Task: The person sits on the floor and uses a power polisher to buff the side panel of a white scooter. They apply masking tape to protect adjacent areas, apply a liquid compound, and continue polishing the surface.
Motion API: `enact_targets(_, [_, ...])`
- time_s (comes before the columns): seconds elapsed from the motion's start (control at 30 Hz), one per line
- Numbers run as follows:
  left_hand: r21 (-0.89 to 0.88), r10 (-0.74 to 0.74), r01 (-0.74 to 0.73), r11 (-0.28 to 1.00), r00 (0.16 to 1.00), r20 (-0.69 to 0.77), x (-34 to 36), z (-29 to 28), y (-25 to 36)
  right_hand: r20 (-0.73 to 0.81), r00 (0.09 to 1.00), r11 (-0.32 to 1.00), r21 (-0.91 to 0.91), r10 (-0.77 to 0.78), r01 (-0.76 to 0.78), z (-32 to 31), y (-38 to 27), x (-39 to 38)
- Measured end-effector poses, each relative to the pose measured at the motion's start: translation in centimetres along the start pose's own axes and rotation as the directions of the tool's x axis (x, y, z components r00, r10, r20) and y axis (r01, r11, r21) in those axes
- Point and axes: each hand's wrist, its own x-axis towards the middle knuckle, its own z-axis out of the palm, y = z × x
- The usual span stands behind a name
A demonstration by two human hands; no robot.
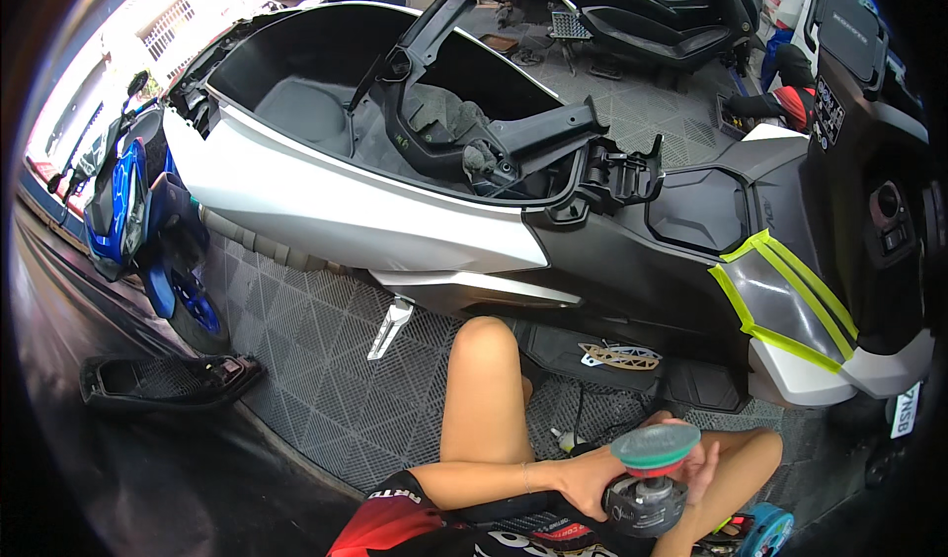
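Observation:
Low in front of me I hold a polisher (647, 508) with a black body and a round green pad (656, 445) facing up, red beneath its edge. My left hand (590, 480) is closed around the polisher's body. On the far side, my right hand (703, 470) curls its fingers against the pad's edge; part of that hand is hidden behind the tool. Beyond it stands a white and dark grey scooter (375, 216) with its seat off. Yellow-green masking tape (796, 351) frames a glossy dark panel (790, 295) on the scooter's side.
A removed scooter seat (168, 381) lies upside down at the left, near a blue motorcycle (133, 206). Cloths (444, 118) lie in the open storage well. A lowered side stand (391, 328) juts out. Another dark scooter (662, 14) and a crouching person (790, 103) are beyond.

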Motion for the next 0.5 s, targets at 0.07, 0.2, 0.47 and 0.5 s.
enact_targets(0.07, [-0.042,-0.059,0.061,0.997,0.996,0.060,-0.2,0.6,-0.2,0.155,0.980,0.989,-0.055,-0.127,0.137,0.7,-2.4,0.4])
enact_targets(0.2, [-0.059,-0.224,0.238,0.969,0.958,0.179,-0.7,2.0,-0.5,0.376,0.909,0.951,-0.172,-0.178,0.258,2.3,-5.8,0.9])
enact_targets(0.47, [-0.013,-0.029,0.030,0.999,0.996,0.082,-0.5,2.2,0.0,0.561,0.819,0.895,-0.295,-0.121,0.335,2.8,-7.2,2.1])
enact_targets(0.5, [-0.017,-0.021,0.023,1.000,0.996,0.083,-0.5,2.2,0.0,0.564,0.815,0.893,-0.291,-0.129,0.343,2.6,-7.0,2.1])
